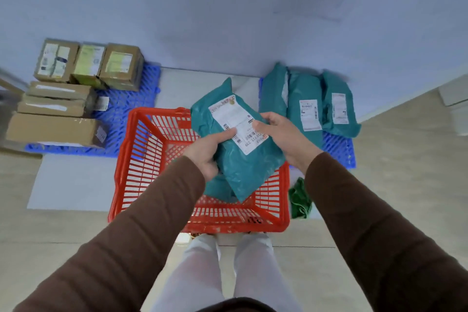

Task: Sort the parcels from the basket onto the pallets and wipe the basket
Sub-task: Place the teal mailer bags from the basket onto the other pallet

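A teal plastic mailer parcel (243, 162) with a white label is held above the red basket (141, 159). My left hand (206, 152) grips its left edge and my right hand (281, 134) grips its right edge. Another teal bag (217, 191) lies in the basket beneath it, mostly hidden. The left blue pallet (126, 109) carries several cardboard boxes (121, 68). On the right blue pallet (339, 149) lie three teal mailers (306, 104) side by side.
A green cloth (300, 200) lies on the floor beside the basket's right wall. The wall rises just behind both pallets. A grey mat (76, 185) lies under the basket and pallets. My legs stand right at the basket's near rim.
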Tool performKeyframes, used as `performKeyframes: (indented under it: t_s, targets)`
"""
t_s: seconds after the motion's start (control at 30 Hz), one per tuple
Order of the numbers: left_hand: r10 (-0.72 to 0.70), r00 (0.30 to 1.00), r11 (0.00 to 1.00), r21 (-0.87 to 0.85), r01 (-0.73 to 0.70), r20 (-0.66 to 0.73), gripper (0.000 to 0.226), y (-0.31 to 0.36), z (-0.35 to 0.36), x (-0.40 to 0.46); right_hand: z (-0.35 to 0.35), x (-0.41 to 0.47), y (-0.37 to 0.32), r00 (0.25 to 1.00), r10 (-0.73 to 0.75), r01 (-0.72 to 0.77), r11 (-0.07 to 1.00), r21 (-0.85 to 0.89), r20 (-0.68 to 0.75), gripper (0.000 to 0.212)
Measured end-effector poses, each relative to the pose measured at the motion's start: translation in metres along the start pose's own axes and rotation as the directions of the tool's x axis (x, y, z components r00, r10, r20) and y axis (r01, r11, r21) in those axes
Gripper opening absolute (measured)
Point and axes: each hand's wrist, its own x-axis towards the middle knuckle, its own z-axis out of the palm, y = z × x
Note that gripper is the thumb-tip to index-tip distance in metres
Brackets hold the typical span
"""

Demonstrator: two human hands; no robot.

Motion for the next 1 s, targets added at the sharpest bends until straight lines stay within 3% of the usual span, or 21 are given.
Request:
performKeyframes:
  t_s: [0.2, 0.53, 0.63, 0.83, 1.0]
  targets:
    - [0.025, 0.998, 0.990, 0.138, -0.033, 0.055, 0.019, -0.013, 0.089, 0.032, -0.089, -0.008, 0.003, 0.988, -0.018, 0.042, 0.987, 0.155, -0.152, 0.015]
    - [0.174, 0.984, 0.925, 0.338, -0.174, 0.031, 0.030, -0.053, 0.242, 0.133, -0.255, 0.044, 0.035, 0.950, 0.054, 0.051, 0.944, 0.325, -0.308, 0.034]
    - [0.218, 0.976, 0.905, 0.371, -0.210, 0.020, 0.037, -0.063, 0.273, 0.175, -0.295, 0.077, 0.047, 0.942, 0.074, 0.052, 0.932, 0.359, -0.327, 0.028]
    - [0.284, 0.959, 0.850, 0.463, -0.251, 0.000, 0.055, -0.067, 0.307, 0.262, -0.340, 0.133, 0.061, 0.927, 0.090, 0.029, 0.951, 0.307, -0.365, 0.043]
    - [0.337, 0.941, 0.797, 0.543, -0.266, -0.034, 0.077, -0.062, 0.314, 0.326, -0.360, 0.174, 0.073, 0.935, 0.021, 0.052, 0.979, 0.195, -0.354, 0.051]
